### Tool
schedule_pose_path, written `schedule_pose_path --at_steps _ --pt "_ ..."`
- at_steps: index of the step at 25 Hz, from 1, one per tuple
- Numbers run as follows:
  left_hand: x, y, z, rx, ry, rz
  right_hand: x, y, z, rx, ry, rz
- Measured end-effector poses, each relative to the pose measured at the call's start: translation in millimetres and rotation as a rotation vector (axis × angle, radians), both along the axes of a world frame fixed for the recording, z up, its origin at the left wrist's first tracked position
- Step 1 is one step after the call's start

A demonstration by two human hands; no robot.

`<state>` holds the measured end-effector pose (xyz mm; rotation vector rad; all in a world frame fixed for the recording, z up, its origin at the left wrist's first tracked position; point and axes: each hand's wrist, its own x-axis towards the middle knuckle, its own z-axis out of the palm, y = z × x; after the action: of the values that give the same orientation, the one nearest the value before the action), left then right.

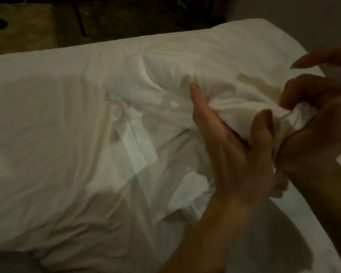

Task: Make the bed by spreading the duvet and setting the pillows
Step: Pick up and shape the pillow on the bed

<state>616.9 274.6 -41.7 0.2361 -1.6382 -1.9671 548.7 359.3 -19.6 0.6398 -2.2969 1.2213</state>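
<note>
A white duvet (71,146) lies rumpled across the bed, bunched into folds toward the right. My left hand (236,146) reaches into the bunched cloth, with its fingers straight along a fold and the thumb raised beside it. My right hand (311,107) grips a gathered wad of the duvet between curled fingers and the palm, with one finger pointing out at the upper right. The frame is dim and blurred. No pillow can be made out apart from the folds.
The white mattress sheet (283,30) shows at the far right corner and along the right edge. Beyond the bed's far edge lies dark floor with a pale rug (28,28) and a thin furniture leg (80,18). A grey patch (8,263) sits bottom left.
</note>
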Motion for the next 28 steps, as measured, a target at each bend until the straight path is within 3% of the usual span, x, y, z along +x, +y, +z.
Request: schedule_pose_path --at_steps 3,6,8,12,15,18,22,25,28 --pt "17.2 -6.0 -45.1 -0.146 -0.112 0.076 24.3 2.3 -37.7 0.131 -0.008 0.053" --pt "34.8 -34.6 -97.3 -0.550 -0.286 0.121 53.9 -4.3 -113.1 0.212 -0.110 0.175" --pt "29.6 -48.3 -102.1 -0.819 -0.249 0.090 57.6 -6.3 -138.8 0.151 -0.211 0.117" --pt "6.9 -60.4 -94.2 -1.301 -0.135 -0.118 64.9 -3.2 -138.1 -0.026 -0.241 0.108" --pt "9.3 -71.4 -111.3 -1.521 -0.332 -0.320 53.5 22.0 -122.5 0.180 -0.117 0.069" --pt "12.7 -88.1 -117.8 -1.569 -0.453 -0.449 49.2 34.5 -121.4 0.484 -0.147 0.046" --pt "-33.9 -106.9 -67.1 -1.485 -0.391 -0.193 10.2 18.9 -83.3 0.322 -0.145 0.066" --pt "-112.8 -141.6 -34.9 -1.334 -0.555 -0.009 -63.6 -23.9 -56.9 0.284 -0.123 0.042" --pt "-187.6 -186.3 -39.4 -1.228 -0.660 0.021 -132.3 -72.4 -55.7 0.409 -0.187 0.042"
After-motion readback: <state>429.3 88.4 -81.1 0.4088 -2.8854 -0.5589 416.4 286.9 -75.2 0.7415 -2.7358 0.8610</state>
